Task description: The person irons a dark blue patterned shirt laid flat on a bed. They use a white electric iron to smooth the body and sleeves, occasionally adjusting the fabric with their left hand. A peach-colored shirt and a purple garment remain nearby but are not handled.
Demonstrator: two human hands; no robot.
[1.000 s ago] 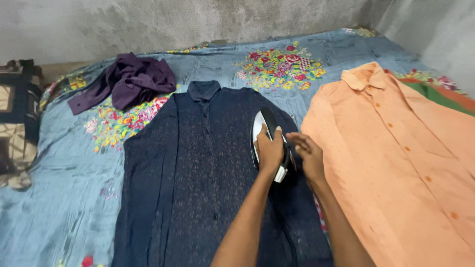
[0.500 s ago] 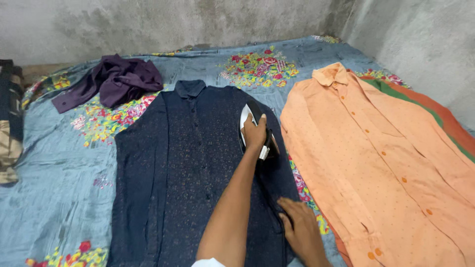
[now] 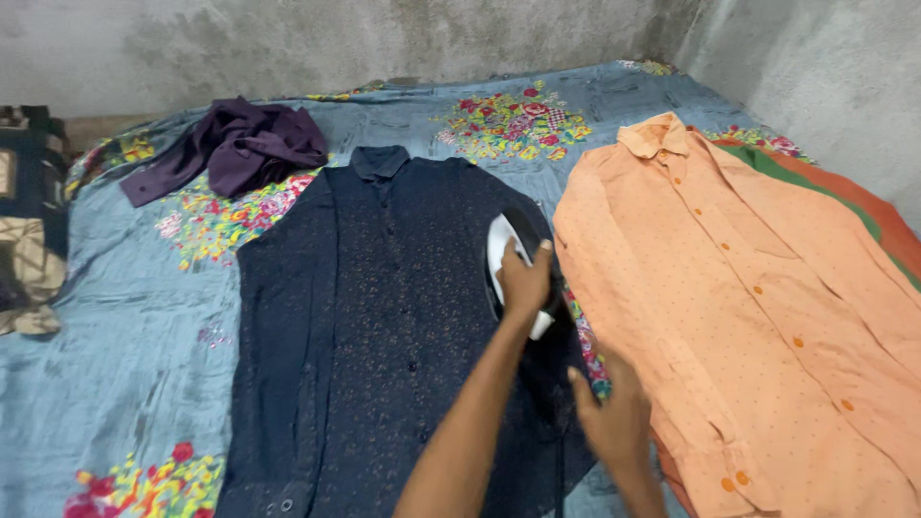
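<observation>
Dark navy cloth fills the middle of the view — a speckled navy shirt [image 3: 384,317] spread flat, collar toward twelve o'clock, on a blue floral bedsheet [image 3: 115,364]. On the shirt's right half, at about two o'clock from its middle, sits a black-and-white electric iron [image 3: 513,264], tip pointing toward eleven o'clock. The left hand [image 3: 526,283] is wrapped closed around the iron's handle, thumb on the near side, the forearm running down to six o'clock. The iron's black cord trails along the shirt toward the lower edge of the view.

The right hand [image 3: 614,412] lies at about five o'clock from the iron, fingers spread and flat, pressing the shirt's right edge where it meets the sheet — it holds nothing, only pins the cloth. It is just beside the hem side of the orange shirt [image 3: 748,297], which lies buttoned and flat at three o'clock, collar toward the wall. Under that shirt's far edge peek a green cloth [image 3: 815,187] and a rust-red cloth [image 3: 878,216].

At ten o'clock, well apart from the hands, a purple garment [image 3: 240,149] lies crumpled on the sheet. At nine o'clock, by the left edge, rests a patterned dark-and-tan bundle [image 3: 29,221]. A rough grey wall [image 3: 384,43] runs behind the bed.
</observation>
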